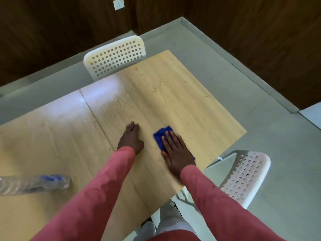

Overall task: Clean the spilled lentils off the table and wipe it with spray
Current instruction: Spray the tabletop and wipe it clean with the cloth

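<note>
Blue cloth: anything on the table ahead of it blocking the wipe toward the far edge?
Nothing visible. The right hand presses flat on the cloth, and the table beyond it is bare wood. The left hand lies beside it, not ahead.

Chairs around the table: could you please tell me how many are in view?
2. One white perforated chair stands at the table's far edge; the other is at its right side, near the right hand. Others may be out of frame.
</note>
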